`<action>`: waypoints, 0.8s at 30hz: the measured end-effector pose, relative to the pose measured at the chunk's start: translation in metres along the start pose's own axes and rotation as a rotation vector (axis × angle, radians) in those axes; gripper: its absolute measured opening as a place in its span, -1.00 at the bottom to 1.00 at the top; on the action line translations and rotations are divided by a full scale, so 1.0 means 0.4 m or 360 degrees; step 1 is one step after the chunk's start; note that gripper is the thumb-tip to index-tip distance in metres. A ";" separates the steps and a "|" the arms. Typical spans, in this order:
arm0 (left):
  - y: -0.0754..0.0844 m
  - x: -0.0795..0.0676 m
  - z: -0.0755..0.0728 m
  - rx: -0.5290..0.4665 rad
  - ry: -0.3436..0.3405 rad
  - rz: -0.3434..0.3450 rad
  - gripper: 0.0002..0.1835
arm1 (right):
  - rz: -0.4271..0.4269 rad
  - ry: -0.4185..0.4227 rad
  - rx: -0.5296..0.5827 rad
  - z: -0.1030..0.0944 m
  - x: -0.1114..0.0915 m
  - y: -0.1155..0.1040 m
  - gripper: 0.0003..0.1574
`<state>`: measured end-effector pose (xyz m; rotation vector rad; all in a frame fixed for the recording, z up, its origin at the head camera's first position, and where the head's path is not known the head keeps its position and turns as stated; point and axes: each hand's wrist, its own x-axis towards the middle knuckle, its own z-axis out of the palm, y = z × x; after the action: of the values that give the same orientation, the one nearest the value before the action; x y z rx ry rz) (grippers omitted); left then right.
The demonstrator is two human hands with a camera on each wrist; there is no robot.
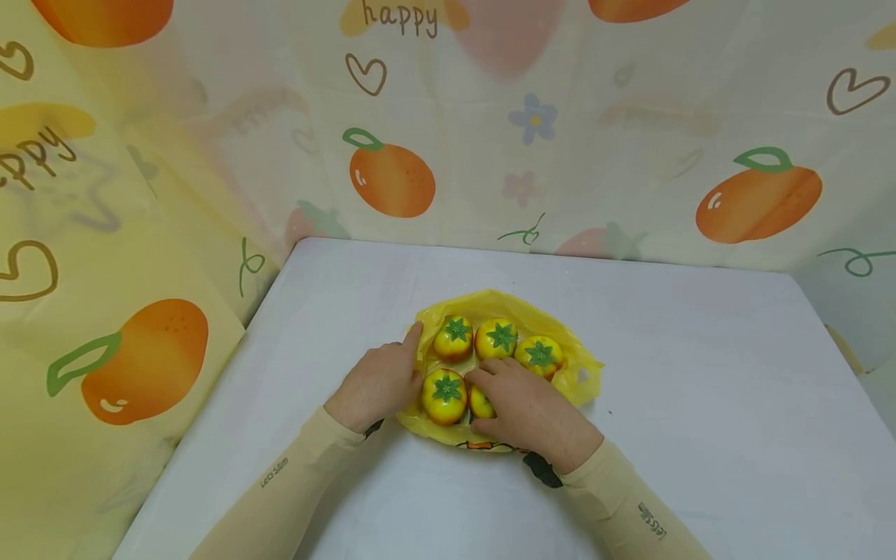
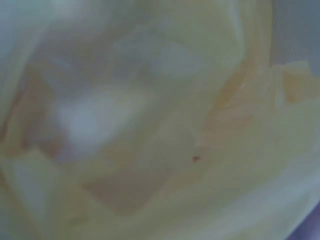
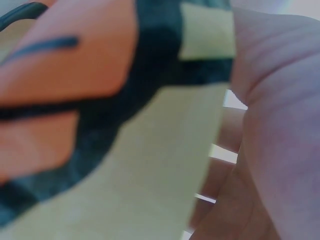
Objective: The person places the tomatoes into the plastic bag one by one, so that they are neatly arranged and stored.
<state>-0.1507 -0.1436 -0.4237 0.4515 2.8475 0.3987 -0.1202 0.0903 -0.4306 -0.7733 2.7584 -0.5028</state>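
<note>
A yellow plastic bag lies spread on the table with its mouth facing up. Several yellow-orange persimmons with green star-shaped tops sit in it, among them a front left persimmon and a back middle persimmon. At the bag's left rim, my left hand holds the edge, index finger pointing away from me. My right hand reaches in from the right, thumb and fingers around the front right persimmon, which it partly covers. Bag film fills the left wrist view; printed film hides the right fingertips.
The white table extends around the bag on all sides. Behind it and to the left hangs a cloth printed with oranges, hearts and flowers. A tiny dark speck lies right of the bag.
</note>
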 end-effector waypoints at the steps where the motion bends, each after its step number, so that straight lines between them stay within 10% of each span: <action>1: -0.001 0.000 0.000 -0.0001 0.0003 0.0000 -0.20 | -0.0001 0.0001 0.0002 0.000 0.001 0.000 -0.34; 24: -0.013 0.018 -0.005 -0.0110 -0.0100 -0.0064 -0.15 | 0.0027 -0.0024 0.0005 0.000 0.007 0.008 -0.27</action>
<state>-0.1593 -0.1464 -0.4248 0.3859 2.7679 0.4653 -0.1241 0.0913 -0.4324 -0.7497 2.7473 -0.4961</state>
